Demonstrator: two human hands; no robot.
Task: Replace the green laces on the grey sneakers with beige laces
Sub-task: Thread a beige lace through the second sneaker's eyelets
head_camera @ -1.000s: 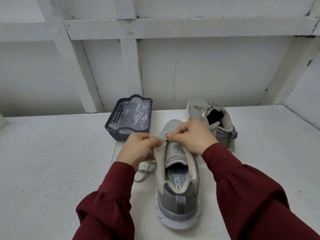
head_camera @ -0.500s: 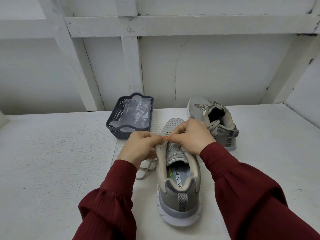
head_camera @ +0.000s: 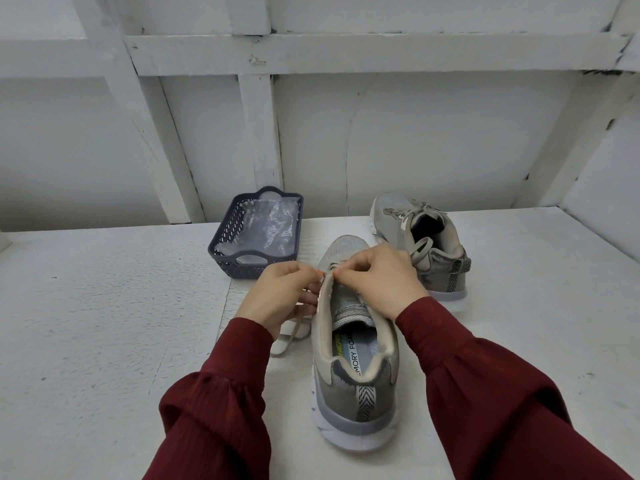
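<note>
A grey sneaker (head_camera: pixel 353 386) stands in front of me, heel toward me, toe pointing away. My left hand (head_camera: pixel 278 297) and my right hand (head_camera: pixel 379 278) meet over its left eyelet edge, fingertips pinching a beige lace (head_camera: pixel 289 336) there. The lace's loose end trails on the table under my left wrist. A second grey sneaker (head_camera: pixel 426 244) with beige laces threaded and tied sits behind to the right. No green lace is visible.
A dark blue plastic basket (head_camera: pixel 221 249) holding a clear plastic bag (head_camera: pixel 268 225) stands behind my left hand. The white table (head_camera: pixel 104 323) ends at a white panelled wall; a side wall rises at the far right.
The view has shifted slightly. Both hands stay pinched together at the sneaker's left eyelet edge, with only small finger movements on the lace.
</note>
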